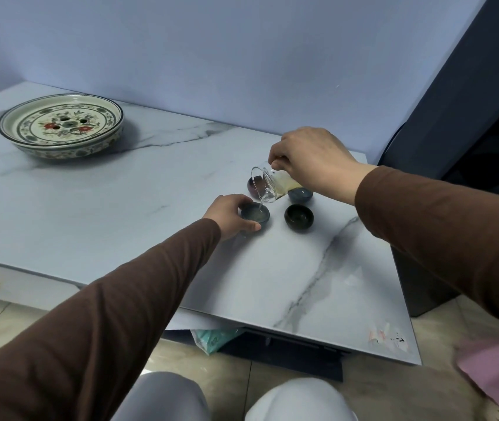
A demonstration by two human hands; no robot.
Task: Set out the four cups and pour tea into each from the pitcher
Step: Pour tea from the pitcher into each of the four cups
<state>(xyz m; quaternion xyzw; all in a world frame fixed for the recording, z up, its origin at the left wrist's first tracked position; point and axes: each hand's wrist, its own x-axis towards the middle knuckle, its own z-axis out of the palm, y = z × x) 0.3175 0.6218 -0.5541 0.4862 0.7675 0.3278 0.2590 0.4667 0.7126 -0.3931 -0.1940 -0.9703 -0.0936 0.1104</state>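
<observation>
Behind pitcher [268,183], cup [253,186] half-hidden.

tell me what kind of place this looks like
Probably a home room set up for tea: a low marble-look table on a tiled floor, a painted tea tray, and small cups.

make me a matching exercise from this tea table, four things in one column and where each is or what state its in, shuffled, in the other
Things
1. glass pitcher
2. cup by the left hand
3. dark cup nearest the right table edge
4. patterned dish

States
A. standing alone, not held, no tea visible inside
B. resting at the far left of the table
C. tilted, held by the right hand, tea running from the spout
D. steadied at its rim, pale tea collecting inside

Pairs: 1-C, 2-D, 3-A, 4-B
</observation>
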